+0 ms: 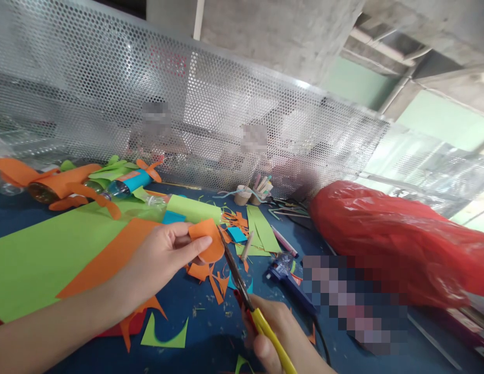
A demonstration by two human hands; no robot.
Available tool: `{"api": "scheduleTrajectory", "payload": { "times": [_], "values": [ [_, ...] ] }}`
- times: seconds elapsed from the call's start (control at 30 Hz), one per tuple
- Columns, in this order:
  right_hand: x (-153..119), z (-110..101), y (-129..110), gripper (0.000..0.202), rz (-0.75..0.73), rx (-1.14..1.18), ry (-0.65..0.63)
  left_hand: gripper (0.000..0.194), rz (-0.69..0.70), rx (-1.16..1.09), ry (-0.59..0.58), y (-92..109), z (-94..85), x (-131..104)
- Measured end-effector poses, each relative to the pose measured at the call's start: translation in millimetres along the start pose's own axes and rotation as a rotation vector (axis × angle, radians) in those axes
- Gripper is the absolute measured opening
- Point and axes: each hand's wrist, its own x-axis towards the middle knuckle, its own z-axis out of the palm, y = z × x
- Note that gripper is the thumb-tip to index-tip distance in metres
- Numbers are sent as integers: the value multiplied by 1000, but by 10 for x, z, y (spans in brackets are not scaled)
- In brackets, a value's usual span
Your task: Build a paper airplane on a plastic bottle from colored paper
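Note:
My left hand [164, 257] pinches a rounded piece of orange paper [211, 249] between thumb and fingers, above the blue table. In my right hand [271, 324] is a pair of scissors [242, 285] with a yellow and red handle. Their dark blades point up and away from me, and the tips lie along the right edge of the orange paper. Whether the blades are fully closed cannot be made out. Orange scraps [216, 283] lie beneath the paper, and a green offcut with a curved notch [167, 332] rests near the front.
Large green sheets [39, 254] cover the left. Plastic bottles wrapped in orange paper [66, 182], blue paper [132, 182] and green paper [195, 206] lie behind. A blue glue gun [292, 285] with its cord is at right, beside a red plastic bag [382, 239]. Cups of pens [261, 192] stand before a perforated metal screen [226, 114].

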Motion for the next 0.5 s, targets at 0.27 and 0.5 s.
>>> {"api": "scheduleTrajectory", "payload": {
  "times": [0.27, 0.5],
  "values": [
    [-3, -23, -32, 68, 65, 17, -16, 19, -5, -49, -24, 16, -18, 12],
    [-3, -71, -124, 68, 38, -19, -55, 20, -25, -48, -12, 36, -9, 19]
  ]
}}
